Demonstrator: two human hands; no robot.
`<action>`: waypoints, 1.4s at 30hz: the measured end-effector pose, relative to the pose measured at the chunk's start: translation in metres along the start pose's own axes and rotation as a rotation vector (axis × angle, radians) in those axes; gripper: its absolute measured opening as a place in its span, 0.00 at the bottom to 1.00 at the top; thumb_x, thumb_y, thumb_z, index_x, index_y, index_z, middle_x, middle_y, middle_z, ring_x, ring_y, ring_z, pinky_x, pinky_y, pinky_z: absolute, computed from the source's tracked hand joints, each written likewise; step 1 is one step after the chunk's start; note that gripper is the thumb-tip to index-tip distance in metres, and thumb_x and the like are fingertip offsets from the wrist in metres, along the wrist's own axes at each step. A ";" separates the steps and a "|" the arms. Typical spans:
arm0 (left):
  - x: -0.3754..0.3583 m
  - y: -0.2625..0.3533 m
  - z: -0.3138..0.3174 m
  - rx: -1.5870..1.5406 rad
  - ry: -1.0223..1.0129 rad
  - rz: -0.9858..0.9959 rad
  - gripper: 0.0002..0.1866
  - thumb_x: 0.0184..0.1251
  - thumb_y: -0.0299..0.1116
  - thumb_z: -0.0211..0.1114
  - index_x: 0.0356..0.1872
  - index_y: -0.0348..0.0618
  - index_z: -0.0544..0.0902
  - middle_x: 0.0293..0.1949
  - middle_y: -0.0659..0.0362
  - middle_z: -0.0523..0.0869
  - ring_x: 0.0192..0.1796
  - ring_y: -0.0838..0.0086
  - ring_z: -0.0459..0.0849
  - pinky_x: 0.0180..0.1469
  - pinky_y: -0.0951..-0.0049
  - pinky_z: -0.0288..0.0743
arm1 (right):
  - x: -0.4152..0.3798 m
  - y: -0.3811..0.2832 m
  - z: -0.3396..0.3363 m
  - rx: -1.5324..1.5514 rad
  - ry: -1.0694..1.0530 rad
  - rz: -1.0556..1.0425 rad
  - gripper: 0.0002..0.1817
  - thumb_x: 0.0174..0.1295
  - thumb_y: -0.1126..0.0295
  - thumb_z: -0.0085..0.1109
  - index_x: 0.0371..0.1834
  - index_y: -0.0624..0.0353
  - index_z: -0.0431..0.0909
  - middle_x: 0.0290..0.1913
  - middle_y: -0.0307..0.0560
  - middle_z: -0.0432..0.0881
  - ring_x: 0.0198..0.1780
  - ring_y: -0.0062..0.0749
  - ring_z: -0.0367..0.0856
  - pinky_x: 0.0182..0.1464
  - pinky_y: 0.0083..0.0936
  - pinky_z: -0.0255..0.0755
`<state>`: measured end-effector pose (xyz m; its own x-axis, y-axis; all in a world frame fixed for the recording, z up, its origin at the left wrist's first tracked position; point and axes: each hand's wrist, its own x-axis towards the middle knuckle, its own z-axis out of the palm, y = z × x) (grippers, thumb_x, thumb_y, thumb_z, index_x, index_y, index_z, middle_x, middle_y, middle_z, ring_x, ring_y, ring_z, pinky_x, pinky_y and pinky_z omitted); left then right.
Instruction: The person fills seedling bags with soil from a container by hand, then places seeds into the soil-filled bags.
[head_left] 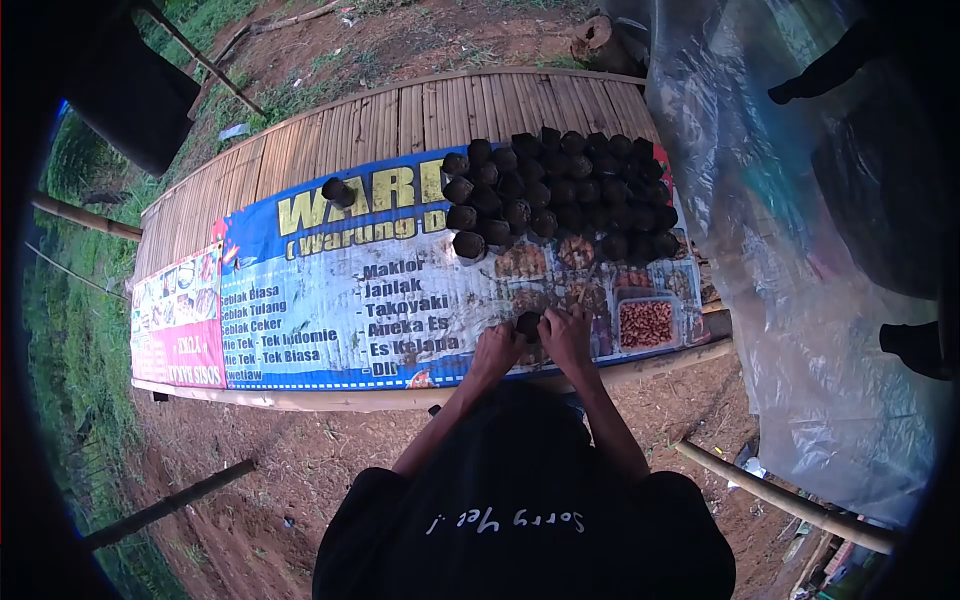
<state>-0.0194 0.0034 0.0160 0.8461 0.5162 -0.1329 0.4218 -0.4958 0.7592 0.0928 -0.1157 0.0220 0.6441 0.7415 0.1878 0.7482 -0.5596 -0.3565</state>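
Observation:
Near the front edge of the banner, a small black pot (pixel 528 325) sits between my two hands. My left hand (pixel 499 350) has its fingers closed on the pot's left side, and my right hand (pixel 566 336) grips its right side. Beyond them stand several rows of black soil-filled pots (pixel 560 190), packed close together. To the right of my right hand is a clear plastic tray (pixel 646 324) of reddish-brown seeds or beans. A lone black pot (pixel 338 192) stands apart at the upper left.
A printed banner (pixel 300 300) covers much of the bamboo-slat table (pixel 380 120). Clear plastic sheeting (pixel 770 250) hangs at the right. Bamboo poles (pixel 790 497) stick in from the sides over the bare soil, and a dark cloth (pixel 135 95) hangs at the upper left.

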 end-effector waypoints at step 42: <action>-0.001 0.006 -0.001 -0.010 0.099 -0.085 0.16 0.57 0.37 0.59 0.26 0.30 0.80 0.25 0.34 0.80 0.32 0.39 0.81 0.38 0.47 0.76 | -0.006 0.005 0.013 -0.063 0.032 -0.053 0.14 0.60 0.59 0.53 0.29 0.59 0.81 0.28 0.57 0.83 0.43 0.55 0.77 0.52 0.48 0.65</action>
<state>-0.0184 0.0011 0.0212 0.7709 0.6226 -0.1343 0.4873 -0.4407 0.7539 0.0911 -0.1180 0.0075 0.6075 0.7590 0.2342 0.7891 -0.5432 -0.2868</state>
